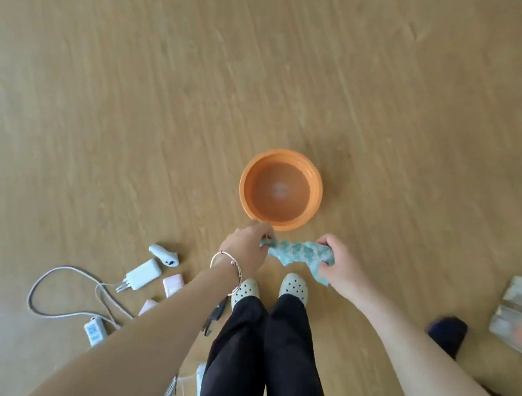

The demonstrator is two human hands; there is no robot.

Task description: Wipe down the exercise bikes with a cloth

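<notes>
Cloth (298,253) stretched between left hand (244,247) and right hand (341,264), both gripping.

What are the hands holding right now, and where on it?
A bunched teal-and-white patterned cloth: the left hand grips one end, the right hand grips the other.

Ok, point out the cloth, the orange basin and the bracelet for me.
cloth (299,253), head view, on its bunched middle.
orange basin (245,182), head view, on its left rim.
bracelet (237,263), head view, on the band over the wrist.
</notes>
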